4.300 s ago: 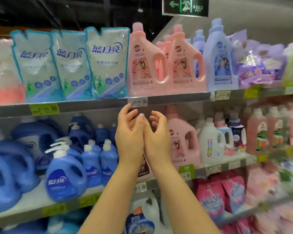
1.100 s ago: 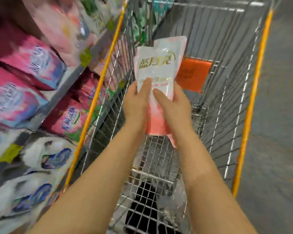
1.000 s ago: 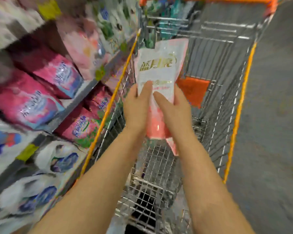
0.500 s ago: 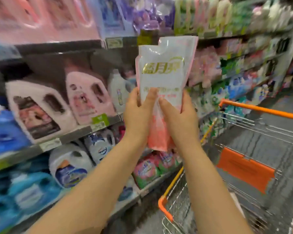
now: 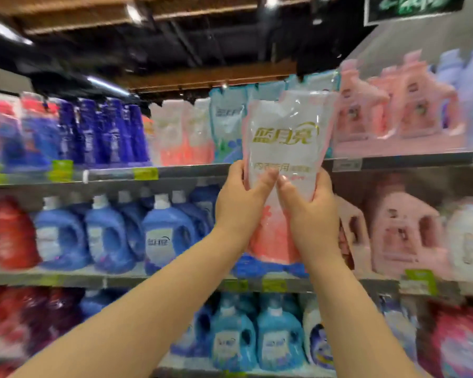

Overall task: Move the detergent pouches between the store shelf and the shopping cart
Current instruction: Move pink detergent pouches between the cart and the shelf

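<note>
Before top store shelf [image 5: 410,159], pink-and-white detergent pouch [image 5: 286,148] held upright, raised level with shelved pouches [image 5: 186,132]. Left hand [image 5: 241,203] and right hand [image 5: 310,211] both clamped on its lower half, thumbs across front. Blue detergent bottles [image 5: 159,236] on shelf below.

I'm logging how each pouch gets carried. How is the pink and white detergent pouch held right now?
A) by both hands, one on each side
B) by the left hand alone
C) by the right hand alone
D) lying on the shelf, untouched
A: the left hand and the right hand each grip one side of the pink and white detergent pouch, upright in front of the upper shelf.
</note>
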Demonstrator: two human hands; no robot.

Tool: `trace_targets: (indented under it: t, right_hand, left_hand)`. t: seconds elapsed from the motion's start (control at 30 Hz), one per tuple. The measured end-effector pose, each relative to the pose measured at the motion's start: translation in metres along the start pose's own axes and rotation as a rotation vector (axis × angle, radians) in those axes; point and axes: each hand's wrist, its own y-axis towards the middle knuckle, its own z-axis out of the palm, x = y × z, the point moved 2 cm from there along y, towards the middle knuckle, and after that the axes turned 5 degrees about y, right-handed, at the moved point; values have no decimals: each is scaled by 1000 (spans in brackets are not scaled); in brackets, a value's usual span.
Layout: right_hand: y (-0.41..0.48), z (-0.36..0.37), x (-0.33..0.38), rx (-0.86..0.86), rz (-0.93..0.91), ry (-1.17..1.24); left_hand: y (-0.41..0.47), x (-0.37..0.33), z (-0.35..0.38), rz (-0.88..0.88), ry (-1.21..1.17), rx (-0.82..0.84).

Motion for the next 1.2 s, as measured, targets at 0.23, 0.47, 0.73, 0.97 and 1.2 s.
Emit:
trace_targets:
  t: [0.23,0.47,0.73,0.97,1.2]
  right_hand:
    - [29,140,-30,159,-61,131]
    - [103,242,-67,243,-161,171]
    - [213,367,-113,330,-224,82]
    - [249,423,-163,296,-279,-49]
    - [267,441,-210,309,-80,-186]
  left_hand:
    - [77,55,-113,7,110,-140]
    - [178,88,-160,1,158,-184]
    - [324,129,-203,-98,59,-184]
    - [407,191,-214,-75,71,-88]
    - [443,251,-214,-51,60,76]
